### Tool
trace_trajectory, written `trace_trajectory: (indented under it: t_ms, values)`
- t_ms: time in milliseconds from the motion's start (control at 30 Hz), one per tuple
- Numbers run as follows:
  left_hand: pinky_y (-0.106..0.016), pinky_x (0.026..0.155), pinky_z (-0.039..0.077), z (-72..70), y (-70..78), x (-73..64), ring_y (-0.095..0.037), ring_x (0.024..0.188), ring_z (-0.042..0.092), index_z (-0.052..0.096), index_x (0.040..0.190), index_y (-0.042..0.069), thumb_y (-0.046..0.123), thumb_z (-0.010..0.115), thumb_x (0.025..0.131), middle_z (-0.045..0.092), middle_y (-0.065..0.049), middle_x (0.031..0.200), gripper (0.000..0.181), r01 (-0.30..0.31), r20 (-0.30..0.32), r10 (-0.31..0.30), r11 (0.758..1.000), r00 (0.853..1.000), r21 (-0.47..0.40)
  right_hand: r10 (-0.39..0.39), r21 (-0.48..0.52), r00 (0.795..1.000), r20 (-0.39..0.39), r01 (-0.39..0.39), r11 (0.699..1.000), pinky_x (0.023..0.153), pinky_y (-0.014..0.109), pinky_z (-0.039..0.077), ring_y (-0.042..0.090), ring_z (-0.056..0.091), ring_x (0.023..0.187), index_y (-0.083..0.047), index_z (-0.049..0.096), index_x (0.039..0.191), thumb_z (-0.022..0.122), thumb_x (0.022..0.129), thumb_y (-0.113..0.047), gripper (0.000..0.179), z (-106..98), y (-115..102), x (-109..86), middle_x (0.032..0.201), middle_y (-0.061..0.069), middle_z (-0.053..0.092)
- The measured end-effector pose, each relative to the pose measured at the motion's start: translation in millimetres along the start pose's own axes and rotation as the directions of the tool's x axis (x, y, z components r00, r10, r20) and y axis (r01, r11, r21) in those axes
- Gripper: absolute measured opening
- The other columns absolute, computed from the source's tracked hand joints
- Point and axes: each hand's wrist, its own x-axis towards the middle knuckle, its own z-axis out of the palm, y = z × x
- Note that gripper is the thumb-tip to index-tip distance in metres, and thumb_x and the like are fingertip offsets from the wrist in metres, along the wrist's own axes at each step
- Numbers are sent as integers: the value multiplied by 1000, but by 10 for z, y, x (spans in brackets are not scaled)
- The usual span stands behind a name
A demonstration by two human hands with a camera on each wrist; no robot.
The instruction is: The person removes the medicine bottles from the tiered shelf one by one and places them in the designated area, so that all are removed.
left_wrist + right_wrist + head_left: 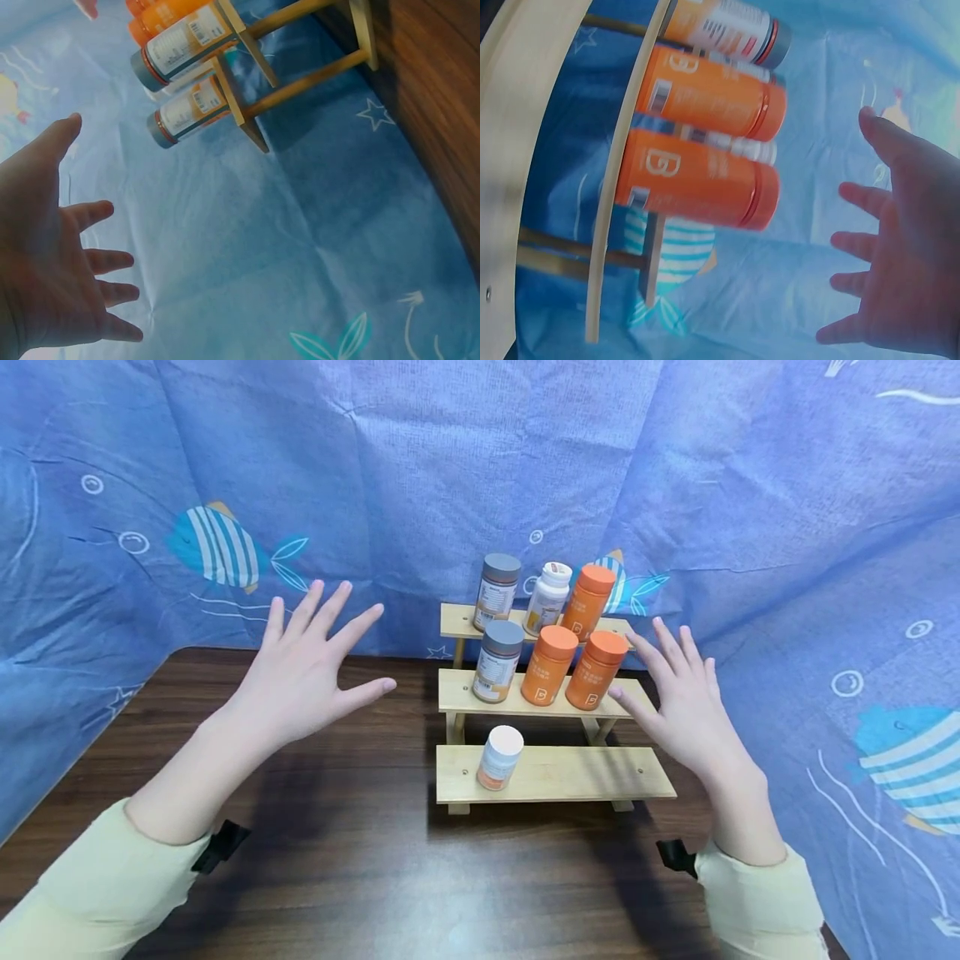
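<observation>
A three-step wooden rack (570,774) carries several bottles. Its lowest step bears a small white bottle (501,758) toward the left end. On the middle step stand a grey-capped bottle (498,663) and two orange bottles (550,667). Up top are another grey-capped bottle (497,593), a white-capped bottle (548,599) and one more orange bottle (588,603). My left hand (296,681) is held in the air left of the rack, fingers spread, holding nothing. At the rack's right side my right hand (686,706) hovers, also with spread fingers and nothing in it.
The dark wooden table (360,877) extends in front and to the left of the rack. A blue cloth (420,468) printed with fish hangs behind the table and along its sides. Black straps (220,846) show at both sleeve cuffs.
</observation>
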Motion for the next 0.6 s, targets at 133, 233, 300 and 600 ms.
trace_trajectory:
  t_ms: [133, 233, 300, 600]
  values:
    - [-64, 110, -2, -3, 23, 134, -32, 145, -3, 20, 151, 30, 70, 46, 85, 8, -10, 159, 82, -7, -16, 6, 1000, 1000, -22, -4, 32, 1000, -21, 5, 999, 105, 70, -6, 28, -9, 145, -29, 24, 150, 54, 91, -51, 70, 2, 128, 73, 159, 2, 6]
    - [-63, 111, -1, 13, 30, 241, -32, 145, -2, 21, 151, 29, 67, 47, 86, 8, -9, 159, 80, -20, -45, 19, 999, 999, -31, -9, 67, 1000, -24, 11, 998, 105, 70, -6, 30, -8, 145, -28, 24, 150, 55, 92, -48, 69, 10, 242, 128, 159, 4, 7]
    - [-62, 111, -1, 31, 32, 317, -31, 145, -2, 22, 151, 30, 66, 47, 87, 8, -8, 159, 78, -29, -65, 26, 999, 998, -45, -13, 92, 1000, -24, 15, 996, 106, 69, -4, 31, -7, 145, -26, 24, 150, 55, 92, -46, 68, 21, 324, 157, 159, 6, 8]
    - [-59, 113, 1, 146, 40, 611, -29, 146, 1, 25, 150, 30, 63, 47, 89, 12, -6, 159, 73, -43, -119, 27, 990, 993, -133, -13, 179, 999, -38, 20, 984, 110, 65, 2, 36, -1, 145, -20, 26, 150, 55, 94, -37, 66, 123, 644, 237, 157, 16, 15]
